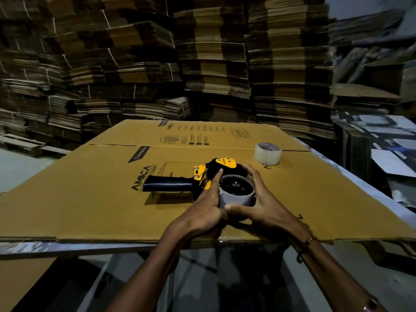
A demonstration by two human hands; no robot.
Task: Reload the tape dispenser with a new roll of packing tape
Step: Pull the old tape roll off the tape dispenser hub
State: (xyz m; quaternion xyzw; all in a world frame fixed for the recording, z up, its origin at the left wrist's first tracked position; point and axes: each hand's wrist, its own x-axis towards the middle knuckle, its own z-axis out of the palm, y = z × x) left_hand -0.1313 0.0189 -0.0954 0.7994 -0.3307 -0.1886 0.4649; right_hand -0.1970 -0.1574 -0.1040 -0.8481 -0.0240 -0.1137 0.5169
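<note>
A black and yellow tape dispenser [202, 174] lies on its side on a flattened cardboard box [90, 199], handle pointing left. On its hub sits a thin grey core or nearly spent roll [234, 198]. My left hand [208, 206] grips that roll from the left, index finger stretched up against the dispenser body. My right hand [263, 206] wraps around it from the right, thumb across the front. A full roll of clear packing tape [267, 153] stands by itself behind and to the right, apart from both hands.
The cardboard sheet covers a table whose pale edge [67, 246] shows at the front. Tall stacks of flattened cartons [202, 64] form a wall behind. Printed boxes and loose sheets [382, 143] are piled at the right.
</note>
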